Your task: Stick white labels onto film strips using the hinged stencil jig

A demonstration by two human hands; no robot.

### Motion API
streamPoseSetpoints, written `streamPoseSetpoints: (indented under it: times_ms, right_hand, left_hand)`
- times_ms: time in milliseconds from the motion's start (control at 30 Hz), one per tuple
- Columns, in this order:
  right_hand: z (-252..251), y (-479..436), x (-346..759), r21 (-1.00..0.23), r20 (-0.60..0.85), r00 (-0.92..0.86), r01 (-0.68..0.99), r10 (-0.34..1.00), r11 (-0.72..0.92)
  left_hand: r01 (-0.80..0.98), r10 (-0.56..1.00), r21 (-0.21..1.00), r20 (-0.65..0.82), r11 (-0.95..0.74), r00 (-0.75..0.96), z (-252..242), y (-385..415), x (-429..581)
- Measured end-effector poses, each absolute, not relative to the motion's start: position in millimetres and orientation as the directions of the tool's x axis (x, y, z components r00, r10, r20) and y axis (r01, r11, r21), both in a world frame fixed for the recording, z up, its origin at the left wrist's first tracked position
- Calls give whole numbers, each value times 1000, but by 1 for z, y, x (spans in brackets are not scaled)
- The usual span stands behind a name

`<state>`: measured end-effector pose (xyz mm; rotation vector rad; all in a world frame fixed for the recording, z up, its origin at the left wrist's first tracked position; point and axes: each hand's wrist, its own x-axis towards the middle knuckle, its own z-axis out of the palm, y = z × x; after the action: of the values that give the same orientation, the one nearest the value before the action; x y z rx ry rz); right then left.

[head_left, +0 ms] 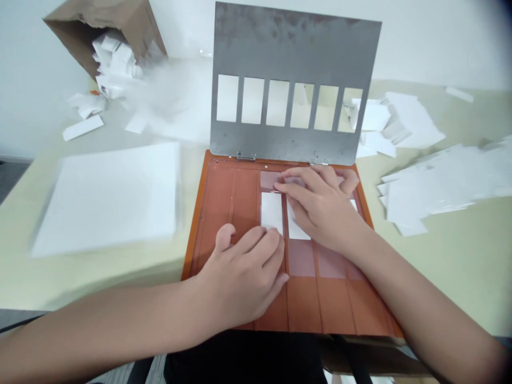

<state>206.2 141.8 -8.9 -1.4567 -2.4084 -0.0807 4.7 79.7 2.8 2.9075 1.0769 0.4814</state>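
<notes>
An orange tray [218, 213] with long parallel grooves lies in front of me, its hinged grey metal plate [296, 48] raised upright at the back. In a middle groove is a clear film strip [269, 181] with a white panel [272, 209]. My left hand [248, 269] is curled over the strip's lower end, hiding it. At the upper end, the thumb and index finger of my right hand [320, 200] close on the strip's edge. Similar film strips [302, 258] occupy the grooves to the right, partly under my right hand and forearm.
White sheets [112, 197] are stacked on the table at left. A tipped brown paper bag [138, 26] spills white pieces [118, 61] at the back left. Loose white cards [412, 120] and a spread of white strips [444, 181] lie on the right. The plate has several rectangular cutouts.
</notes>
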Motion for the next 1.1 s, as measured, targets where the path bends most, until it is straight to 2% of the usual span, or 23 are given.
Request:
streamPoseSetpoints:
  times_ms: [267,667,900,1100]
  right_hand:
    - [-8,141,203,-90,248,-428,883,869,461]
    - [-6,140,202,-204,350,-454,817,819,540]
    - [-10,142,203,-163,407,-451,820,794,549]
    - [-5,139,203,-216,430,-477,770,766,600]
  left_hand:
    - [640,636,95,293,-763,714,2,79,5]
    - [638,637,100,282,-763,718,3,80,5]
    - [639,640,109,282,-762,715,1,80,4]
    - [637,640,108,268,-763,720,2,79,5]
